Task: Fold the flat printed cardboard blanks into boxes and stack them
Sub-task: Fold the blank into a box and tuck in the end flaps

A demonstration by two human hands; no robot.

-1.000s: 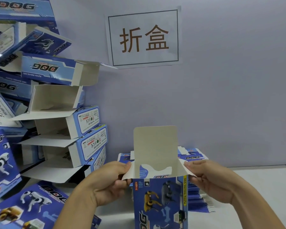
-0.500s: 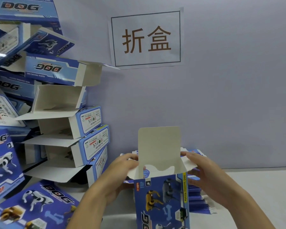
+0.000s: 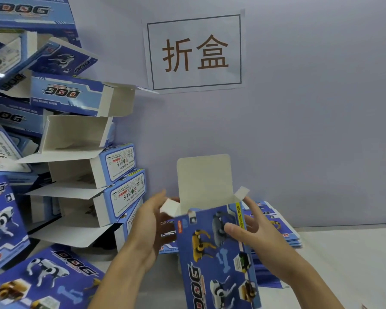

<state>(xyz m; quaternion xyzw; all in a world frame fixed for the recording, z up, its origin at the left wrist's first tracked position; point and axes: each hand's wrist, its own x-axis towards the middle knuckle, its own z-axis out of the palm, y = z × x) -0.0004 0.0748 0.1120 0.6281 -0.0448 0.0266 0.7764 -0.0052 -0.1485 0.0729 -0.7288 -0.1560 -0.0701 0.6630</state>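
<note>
A blue printed box (image 3: 218,262) with robot dogs on its front stands upright between my hands. Its tall grey top flap (image 3: 204,179) points up and the two small side flaps stick outward. My right hand (image 3: 261,241) grips the box's right edge, thumb across the front panel. Just left of the box, my left hand (image 3: 148,226) has straight fingers beside the left side flap; whether it touches the box I cannot tell. Behind the box lies a pile of flat blanks (image 3: 274,224). Folded boxes (image 3: 80,152) are stacked high at the left.
A paper sign (image 3: 195,52) hangs on the wall behind. More printed boxes (image 3: 42,279) lie at the lower left in front of the stack. The white tabletop (image 3: 343,253) shows at the right, with a pale paper stack at the far right edge.
Both hands have left the side flaps. The right hand moved down onto the box's right edge, the left opened beside it. The box's front now tilts toward me.
</note>
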